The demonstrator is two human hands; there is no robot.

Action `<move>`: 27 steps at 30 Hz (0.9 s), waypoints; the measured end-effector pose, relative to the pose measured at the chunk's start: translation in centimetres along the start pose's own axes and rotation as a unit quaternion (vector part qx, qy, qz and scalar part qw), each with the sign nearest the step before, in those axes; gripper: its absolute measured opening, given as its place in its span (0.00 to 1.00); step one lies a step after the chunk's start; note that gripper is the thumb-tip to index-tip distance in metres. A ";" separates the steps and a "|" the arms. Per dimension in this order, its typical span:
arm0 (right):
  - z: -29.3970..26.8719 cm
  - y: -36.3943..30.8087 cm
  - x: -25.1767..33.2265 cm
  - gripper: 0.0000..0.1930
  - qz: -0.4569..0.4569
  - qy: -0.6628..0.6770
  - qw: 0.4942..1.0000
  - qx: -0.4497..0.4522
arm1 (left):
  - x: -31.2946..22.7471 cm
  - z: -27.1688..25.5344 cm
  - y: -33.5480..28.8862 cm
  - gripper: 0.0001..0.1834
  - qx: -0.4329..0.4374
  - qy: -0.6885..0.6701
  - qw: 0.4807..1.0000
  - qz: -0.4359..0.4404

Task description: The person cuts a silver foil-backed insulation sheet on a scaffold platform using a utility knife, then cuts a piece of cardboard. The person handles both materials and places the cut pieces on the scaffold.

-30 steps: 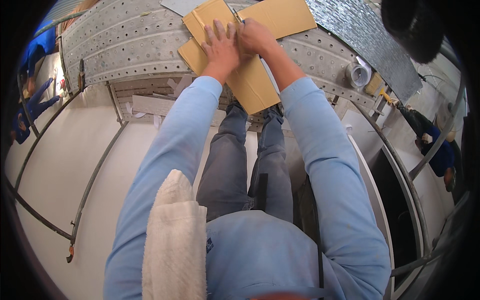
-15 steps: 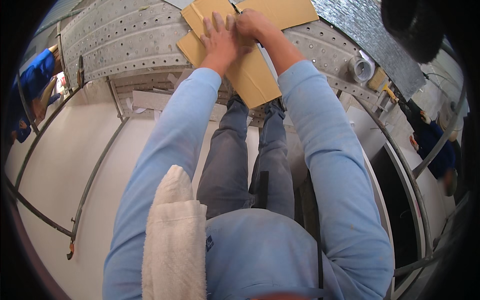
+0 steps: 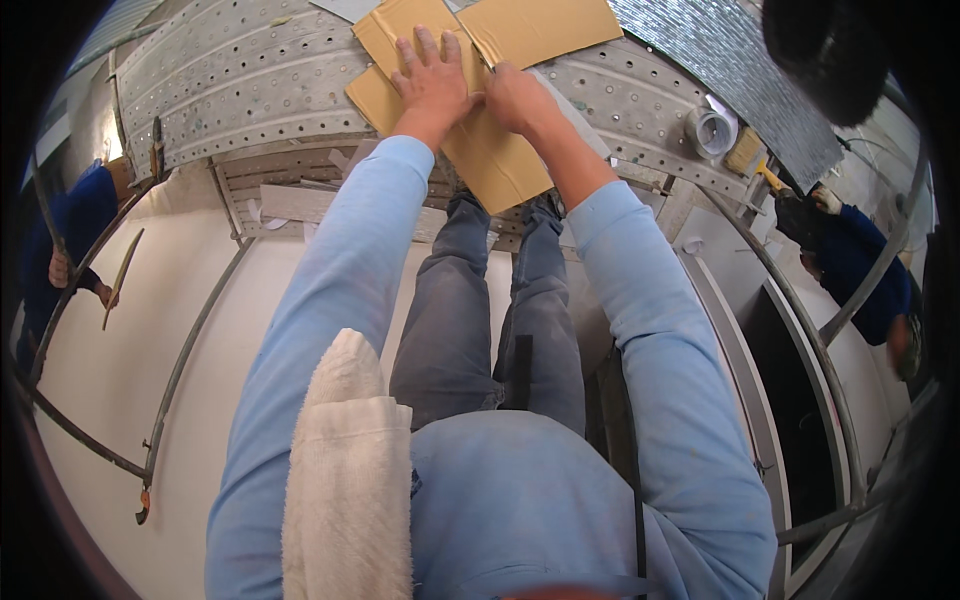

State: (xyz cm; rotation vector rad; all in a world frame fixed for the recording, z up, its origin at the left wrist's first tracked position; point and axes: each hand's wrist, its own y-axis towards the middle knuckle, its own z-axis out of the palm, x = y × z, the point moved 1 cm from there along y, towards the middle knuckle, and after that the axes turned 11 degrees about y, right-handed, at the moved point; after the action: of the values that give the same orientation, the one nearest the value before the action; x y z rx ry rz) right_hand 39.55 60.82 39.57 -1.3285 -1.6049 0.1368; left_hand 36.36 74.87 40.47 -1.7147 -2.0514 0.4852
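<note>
Brown cardboard pieces (image 3: 500,168) lie overlapping on a perforated metal platform (image 3: 270,80) at the far side. My left hand (image 3: 435,88) presses flat on the cardboard with its fingers spread. Close beside it, my right hand (image 3: 518,100) is closed around a slim cutting knife, mostly hidden by the fingers; only a small dark tip shows. A straight slit runs from near that hand toward the far edge, between the middle piece and the right-hand cardboard (image 3: 545,28). A flat grey strip (image 3: 575,115) shows beneath, to the right of my right hand.
A tape roll (image 3: 712,132), a brush (image 3: 745,152) and a silvery sheet (image 3: 735,80) lie at the right. Metal rails (image 3: 195,350) flank me on both sides. People in blue, one at the left (image 3: 75,225) and one at the right (image 3: 860,265), are nearby.
My right hand has slid toward me along the cardboard, leaving a visible slit. My left hand stays pressed down. The person at the left now holds a long thin strip.
</note>
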 end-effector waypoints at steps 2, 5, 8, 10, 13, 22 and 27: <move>-0.3 -1.2 -0.2 0.17 0.063 0.033 0.997 0.011 | -0.1 -0.3 -0.2 0.61 0.002 -0.004 1.000 0.003; -0.6 -3.2 -0.5 0.19 0.072 0.033 0.997 0.015 | 0.0 -0.5 -0.3 0.64 -0.007 -0.013 1.000 0.007; -0.6 -5.2 -1.1 0.19 0.093 0.033 0.995 0.021 | 0.0 -0.5 -0.3 0.66 -0.013 -0.013 1.000 0.010; -0.7 -6.7 -1.5 0.18 0.085 0.042 0.995 0.017 | 0.0 -0.5 -0.3 0.67 -0.012 -0.009 1.000 0.010; -1.3 -8.3 -2.1 0.18 0.080 0.064 0.995 -0.003 | -0.1 -0.6 -0.3 0.67 -0.010 -0.012 1.000 0.011; -0.6 0.5 -0.4 0.20 -0.026 0.073 0.996 -0.052 | 0.1 -0.1 -0.2 0.62 -0.034 -0.031 0.999 0.013; -0.1 1.4 -0.6 0.19 -0.018 0.074 0.996 -0.046 | 0.2 0.1 -0.2 0.60 -0.026 -0.039 0.999 0.014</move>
State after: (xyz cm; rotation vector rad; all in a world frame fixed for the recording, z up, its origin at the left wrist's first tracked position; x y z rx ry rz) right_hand 40.44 60.80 38.36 -1.3473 -1.5234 -0.0567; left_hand 36.10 74.99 40.51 -1.7822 -2.1140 0.5188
